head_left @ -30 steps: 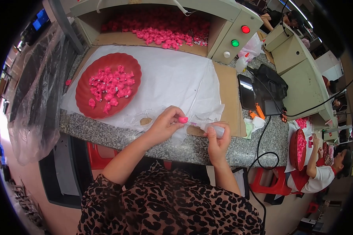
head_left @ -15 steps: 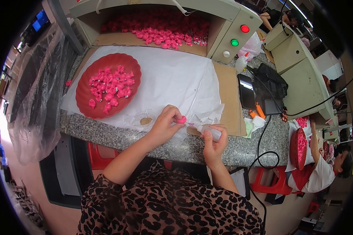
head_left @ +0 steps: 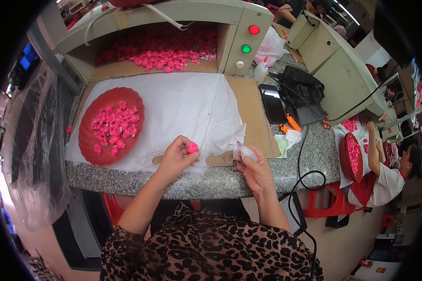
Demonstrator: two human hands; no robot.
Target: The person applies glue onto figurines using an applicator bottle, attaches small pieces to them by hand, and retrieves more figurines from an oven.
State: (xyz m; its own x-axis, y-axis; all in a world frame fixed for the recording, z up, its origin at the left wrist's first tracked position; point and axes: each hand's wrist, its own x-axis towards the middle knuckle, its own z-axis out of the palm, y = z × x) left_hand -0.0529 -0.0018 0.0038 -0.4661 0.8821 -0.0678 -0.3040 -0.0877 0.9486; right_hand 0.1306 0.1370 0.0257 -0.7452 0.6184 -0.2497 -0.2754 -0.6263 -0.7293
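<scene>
My left hand [head_left: 177, 157] pinches a small pink plastic piece [head_left: 192, 148] between fingers and thumb, just above the front edge of the granite counter [head_left: 126, 183]. My right hand [head_left: 254, 169] grips a small clear squeeze bottle [head_left: 246, 151] whose thin nozzle points up and left toward the pink piece. The two hands are a short way apart. A red dish [head_left: 90, 140] with several pink pieces lies to the left on white paper [head_left: 182, 105].
At the back, a beige machine with an open bay full of pink pieces [head_left: 159, 51] and red and green buttons [head_left: 250, 38]. A phone [head_left: 272, 103], a black bag [head_left: 301, 90] and a cable lie to the right. Another person [head_left: 384, 173] works at a red dish at far right.
Both hands have shifted slightly; the bottle's nozzle now points up toward the pink piece, and the right hand sits a little lower at the counter's edge.
</scene>
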